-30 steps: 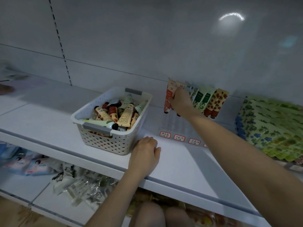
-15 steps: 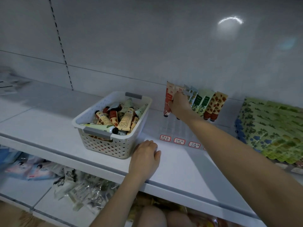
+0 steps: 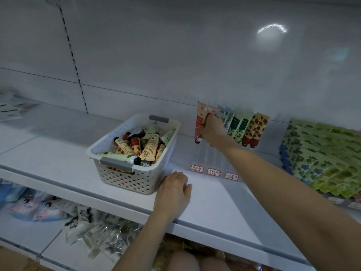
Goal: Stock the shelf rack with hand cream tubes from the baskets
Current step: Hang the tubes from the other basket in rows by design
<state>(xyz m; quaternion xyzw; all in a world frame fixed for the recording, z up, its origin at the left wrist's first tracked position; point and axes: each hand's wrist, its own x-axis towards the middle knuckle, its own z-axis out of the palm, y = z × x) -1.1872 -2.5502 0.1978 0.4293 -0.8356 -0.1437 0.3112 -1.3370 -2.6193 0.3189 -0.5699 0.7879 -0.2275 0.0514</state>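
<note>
a red tube (image 3: 199,124) is being set into the row of tubes (image 3: 242,128) behind and right of the basket (image 3: 127,178), gripped by the curled fingers of the right hand (image 3: 212,132). the left hand (image 3: 172,192) is rested just right of the basket, fingers loose, nothing held. next, a release is likely called for, then another tube fetched.

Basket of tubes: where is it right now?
In the head view the basket sits left of centre on the shelf, the left hand resting by its near right corner, standing tubes farther right.
</note>
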